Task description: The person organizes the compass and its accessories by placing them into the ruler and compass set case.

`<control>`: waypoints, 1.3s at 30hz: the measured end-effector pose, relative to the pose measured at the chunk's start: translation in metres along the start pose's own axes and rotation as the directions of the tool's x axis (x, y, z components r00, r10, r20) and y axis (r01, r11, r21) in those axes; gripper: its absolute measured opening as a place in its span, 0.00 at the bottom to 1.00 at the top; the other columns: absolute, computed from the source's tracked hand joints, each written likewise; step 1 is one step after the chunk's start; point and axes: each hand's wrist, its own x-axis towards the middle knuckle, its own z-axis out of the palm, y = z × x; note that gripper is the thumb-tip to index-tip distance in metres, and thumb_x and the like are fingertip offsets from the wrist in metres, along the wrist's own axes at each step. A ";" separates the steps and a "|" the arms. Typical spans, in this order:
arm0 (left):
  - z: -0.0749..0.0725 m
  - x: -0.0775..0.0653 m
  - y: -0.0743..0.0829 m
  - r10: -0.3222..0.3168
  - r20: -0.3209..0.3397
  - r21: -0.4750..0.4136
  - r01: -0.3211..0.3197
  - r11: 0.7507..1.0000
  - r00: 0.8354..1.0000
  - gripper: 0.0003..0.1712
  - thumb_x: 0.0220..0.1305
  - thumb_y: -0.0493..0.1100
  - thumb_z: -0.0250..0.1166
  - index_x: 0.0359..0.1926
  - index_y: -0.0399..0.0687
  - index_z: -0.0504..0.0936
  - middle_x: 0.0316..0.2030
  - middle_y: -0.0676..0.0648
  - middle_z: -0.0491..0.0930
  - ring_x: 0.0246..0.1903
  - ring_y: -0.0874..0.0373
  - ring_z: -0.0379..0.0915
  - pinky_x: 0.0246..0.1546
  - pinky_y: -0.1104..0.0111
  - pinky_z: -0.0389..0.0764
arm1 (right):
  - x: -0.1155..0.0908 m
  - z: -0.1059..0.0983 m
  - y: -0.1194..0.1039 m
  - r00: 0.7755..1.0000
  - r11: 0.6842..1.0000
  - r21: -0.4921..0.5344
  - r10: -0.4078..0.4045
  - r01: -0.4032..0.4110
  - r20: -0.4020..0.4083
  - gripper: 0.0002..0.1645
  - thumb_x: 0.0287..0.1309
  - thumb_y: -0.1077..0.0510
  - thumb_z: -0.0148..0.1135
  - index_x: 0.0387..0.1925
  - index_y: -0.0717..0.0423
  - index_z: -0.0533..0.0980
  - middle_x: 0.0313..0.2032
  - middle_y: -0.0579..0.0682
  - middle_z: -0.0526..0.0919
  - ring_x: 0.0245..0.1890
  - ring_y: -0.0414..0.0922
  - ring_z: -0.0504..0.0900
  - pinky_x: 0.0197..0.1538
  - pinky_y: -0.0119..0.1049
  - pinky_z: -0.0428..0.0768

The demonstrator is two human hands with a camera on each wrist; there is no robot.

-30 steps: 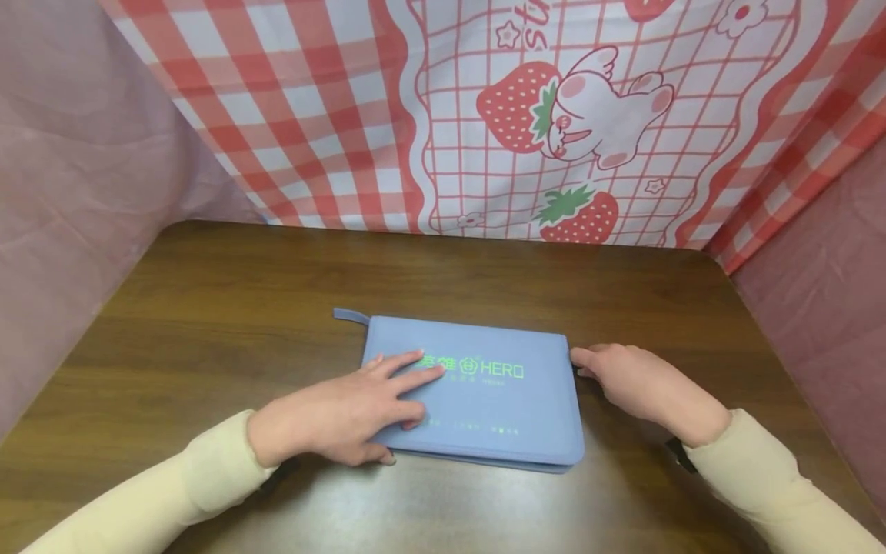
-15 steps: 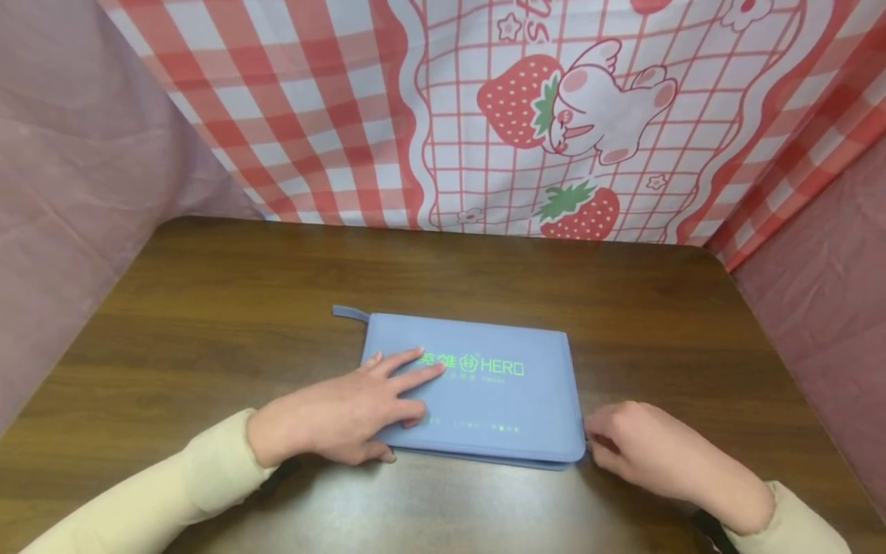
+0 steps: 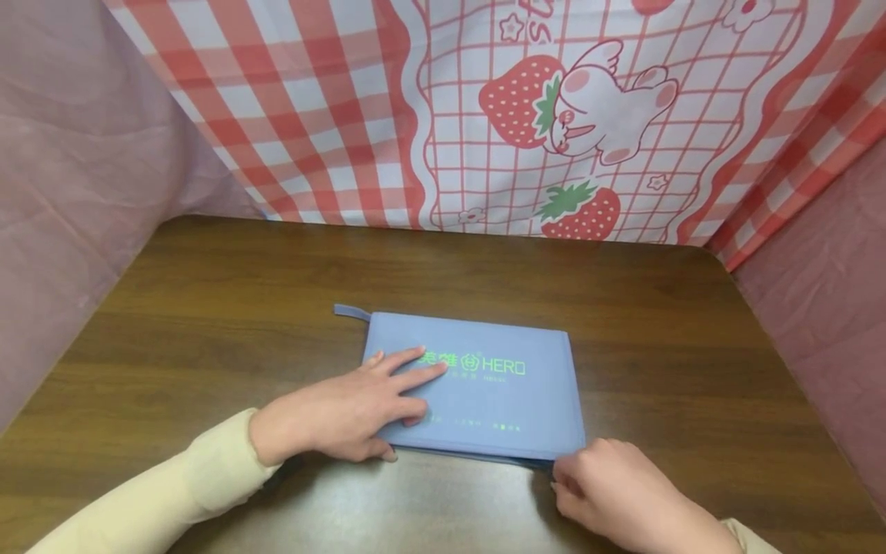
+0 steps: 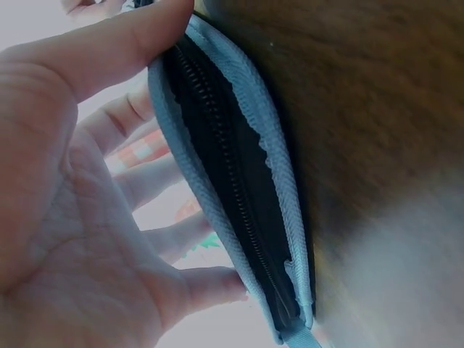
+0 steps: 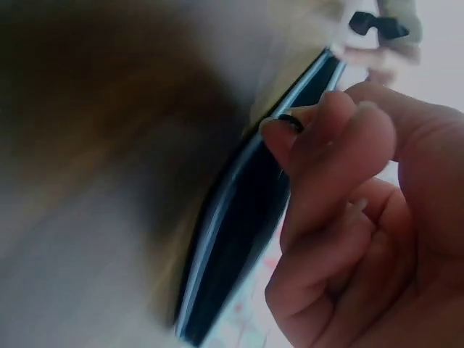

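Observation:
A light blue zip case point(image 3: 505, 400) with green lettering lies flat on the wooden table. My left hand point(image 3: 346, 412) rests spread on its left part, thumb at the near edge. In the left wrist view, dark zipper teeth point(image 4: 228, 156) run between two blue fabric borders, closed together along that side. At the near right corner my right hand point(image 3: 616, 492) is curled. From the right wrist, its thumb and fingers pinch a small dark zipper pull point(image 5: 291, 122) at the case's edge. A dark gap point(image 5: 246, 210) shows along the case's side behind the pull.
A blue strap tab point(image 3: 351, 312) sticks out at the case's far left corner. The brown table point(image 3: 208, 308) ends at a red and white strawberry-print cloth point(image 3: 457, 154) behind. Pink cloth point(image 3: 83, 169) hangs at both sides.
My right hand has slid along the case's right side toward me and round to the near right corner. My left hand has stayed in place on the cover.

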 end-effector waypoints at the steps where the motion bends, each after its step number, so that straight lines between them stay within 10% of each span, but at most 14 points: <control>1: 0.000 0.000 0.000 -0.001 0.000 -0.004 0.001 1.000 1.000 0.23 0.54 0.55 0.77 0.47 0.60 0.76 0.78 0.50 0.43 0.76 0.42 0.34 0.63 0.35 0.56 | 0.004 0.001 -0.004 1.000 1.000 0.006 -0.007 0.007 -0.005 0.21 0.50 0.57 0.70 0.13 0.38 0.67 0.12 0.29 0.59 0.15 0.30 0.56 0.18 0.29 0.60; 17: 0.001 -0.003 0.000 -0.004 -0.034 -0.023 0.003 1.000 0.999 0.22 0.51 0.54 0.78 0.41 0.59 0.75 0.78 0.50 0.47 0.75 0.42 0.38 0.63 0.36 0.59 | 0.063 0.014 -0.065 0.991 0.991 -0.030 -0.128 0.129 0.023 0.20 0.54 0.58 0.67 0.14 0.44 0.68 0.12 0.35 0.64 0.13 0.33 0.63 0.15 0.33 0.63; 25: -0.002 -0.002 -0.005 -0.025 -0.033 -0.076 0.023 0.997 0.999 0.27 0.50 0.59 0.78 0.34 0.60 0.66 0.77 0.54 0.48 0.76 0.47 0.37 0.68 0.44 0.54 | 0.066 0.000 -0.055 0.986 0.987 -0.017 -0.162 0.162 0.040 0.20 0.54 0.49 0.74 0.20 0.43 0.69 0.16 0.33 0.66 0.17 0.33 0.65 0.20 0.32 0.66; 30: -0.001 0.004 0.007 0.104 -0.171 0.047 -0.097 0.994 0.980 0.20 0.55 0.60 0.74 0.38 0.58 0.75 0.68 0.51 0.67 0.68 0.52 0.60 0.62 0.59 0.69 | 0.060 -0.016 -0.034 0.992 0.986 -0.113 -0.115 0.120 0.052 0.28 0.41 0.44 0.80 0.22 0.42 0.64 0.18 0.34 0.64 0.17 0.36 0.63 0.20 0.35 0.64; 34: 0.005 0.011 0.030 0.280 -0.297 0.279 -0.197 0.940 0.913 0.10 0.60 0.51 0.71 0.35 0.57 0.78 0.40 0.57 0.77 0.42 0.60 0.72 0.37 0.69 0.75 | 0.060 -0.021 -0.021 0.992 0.987 -0.123 -0.091 0.101 0.087 0.31 0.37 0.44 0.82 0.21 0.42 0.62 0.17 0.36 0.63 0.18 0.37 0.63 0.21 0.35 0.64; 39: 0.015 0.017 0.052 0.402 -0.272 0.619 -0.161 0.769 0.874 0.06 0.65 0.48 0.61 0.30 0.60 0.76 0.25 0.59 0.74 0.27 0.62 0.70 0.23 0.70 0.66 | 0.067 -0.019 -0.010 0.986 0.991 -0.058 -0.110 0.118 0.127 0.31 0.36 0.44 0.82 0.21 0.42 0.63 0.16 0.37 0.64 0.18 0.37 0.64 0.23 0.34 0.65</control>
